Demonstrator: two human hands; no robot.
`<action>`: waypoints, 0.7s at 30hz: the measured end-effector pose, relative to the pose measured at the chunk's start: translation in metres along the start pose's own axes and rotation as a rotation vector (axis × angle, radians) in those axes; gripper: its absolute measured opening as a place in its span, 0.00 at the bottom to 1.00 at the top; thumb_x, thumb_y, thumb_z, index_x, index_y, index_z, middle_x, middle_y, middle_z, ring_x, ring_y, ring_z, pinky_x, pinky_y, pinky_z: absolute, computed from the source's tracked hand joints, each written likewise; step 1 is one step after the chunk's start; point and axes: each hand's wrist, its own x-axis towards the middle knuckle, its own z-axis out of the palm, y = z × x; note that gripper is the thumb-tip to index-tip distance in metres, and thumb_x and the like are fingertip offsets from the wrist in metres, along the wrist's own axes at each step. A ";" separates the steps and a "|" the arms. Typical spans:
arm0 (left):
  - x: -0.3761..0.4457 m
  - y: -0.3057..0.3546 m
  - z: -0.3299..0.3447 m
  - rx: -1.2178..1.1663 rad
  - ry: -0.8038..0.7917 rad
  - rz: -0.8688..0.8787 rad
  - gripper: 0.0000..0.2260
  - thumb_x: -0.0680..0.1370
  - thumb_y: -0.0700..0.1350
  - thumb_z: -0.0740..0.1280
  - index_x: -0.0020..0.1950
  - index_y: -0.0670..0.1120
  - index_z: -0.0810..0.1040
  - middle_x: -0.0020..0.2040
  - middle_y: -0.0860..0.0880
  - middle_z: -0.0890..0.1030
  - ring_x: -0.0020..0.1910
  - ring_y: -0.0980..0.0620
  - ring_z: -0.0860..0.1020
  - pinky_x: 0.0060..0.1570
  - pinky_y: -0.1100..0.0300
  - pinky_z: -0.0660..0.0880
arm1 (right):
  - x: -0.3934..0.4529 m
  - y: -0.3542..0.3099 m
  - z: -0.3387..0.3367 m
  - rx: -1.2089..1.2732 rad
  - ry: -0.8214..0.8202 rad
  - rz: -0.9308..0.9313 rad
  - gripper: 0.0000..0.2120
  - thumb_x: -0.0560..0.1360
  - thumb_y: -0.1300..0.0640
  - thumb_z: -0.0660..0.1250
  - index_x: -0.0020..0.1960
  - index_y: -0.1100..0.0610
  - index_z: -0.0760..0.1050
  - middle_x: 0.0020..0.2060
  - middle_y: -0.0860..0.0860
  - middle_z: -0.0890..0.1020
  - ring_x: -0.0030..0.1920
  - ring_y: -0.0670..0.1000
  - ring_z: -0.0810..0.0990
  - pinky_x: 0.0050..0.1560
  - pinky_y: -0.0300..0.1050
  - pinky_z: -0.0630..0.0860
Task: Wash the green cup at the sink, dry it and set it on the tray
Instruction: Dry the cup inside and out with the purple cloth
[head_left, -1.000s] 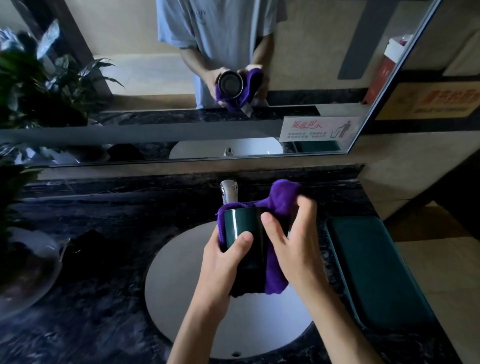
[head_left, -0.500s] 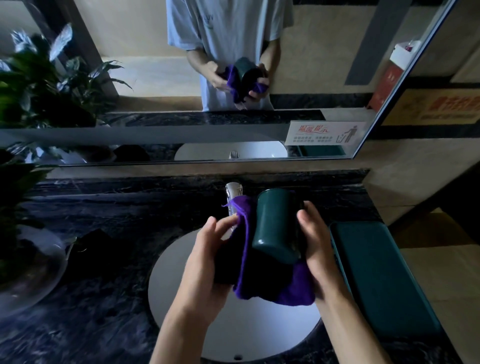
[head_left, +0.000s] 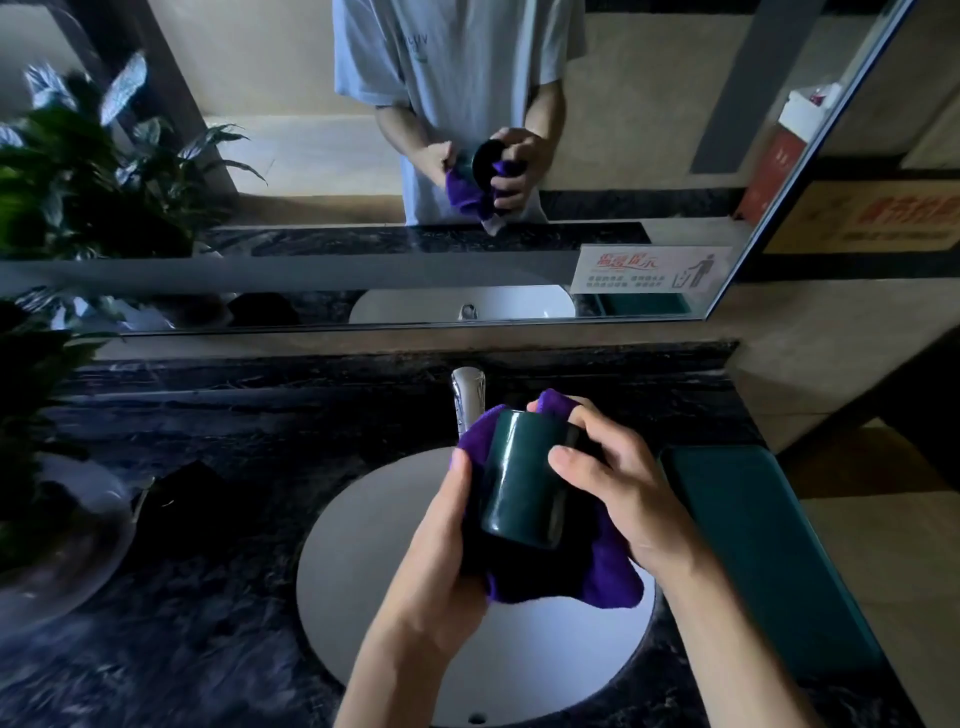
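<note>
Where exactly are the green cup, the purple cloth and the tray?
green cup (head_left: 524, 483), head view, on its side wall.
purple cloth (head_left: 613, 577), head view, on the fold hanging below the cup.
tray (head_left: 753, 545), head view, on its bare flat surface.

Just one camera here, worn on the person's head, wide-angle, looking forward and down over the sink (head_left: 415, 597) from close above. Both forearms come in from the bottom edge, so it sits right over the hands. The dark marble tabletop (head_left: 208, 597) fills the lower half and the mirror (head_left: 311, 156) takes the upper half, facing back at the wearer's torso. The edges bend a fair bit. The green tray (head_left: 769, 545) sits off to the right.
</note>
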 end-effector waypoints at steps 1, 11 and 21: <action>0.000 -0.005 -0.001 0.064 0.031 0.027 0.26 0.79 0.61 0.61 0.72 0.50 0.79 0.66 0.42 0.84 0.64 0.43 0.83 0.62 0.45 0.78 | 0.002 0.000 -0.002 -0.059 0.018 -0.008 0.19 0.70 0.48 0.70 0.55 0.59 0.81 0.61 0.52 0.78 0.58 0.48 0.78 0.61 0.43 0.73; -0.001 -0.013 0.004 0.638 0.056 0.420 0.18 0.81 0.65 0.57 0.49 0.57 0.82 0.32 0.40 0.70 0.29 0.45 0.65 0.26 0.46 0.61 | 0.009 0.004 0.003 -0.513 0.161 -0.087 0.16 0.75 0.51 0.65 0.56 0.61 0.83 0.63 0.48 0.78 0.64 0.42 0.77 0.66 0.34 0.69; 0.005 0.007 -0.008 0.168 0.056 0.345 0.10 0.74 0.40 0.73 0.55 0.44 0.83 0.45 0.41 0.87 0.36 0.48 0.84 0.37 0.57 0.82 | 0.007 0.000 0.019 -0.253 0.312 -0.159 0.13 0.81 0.58 0.59 0.54 0.59 0.82 0.58 0.52 0.82 0.59 0.47 0.81 0.61 0.37 0.73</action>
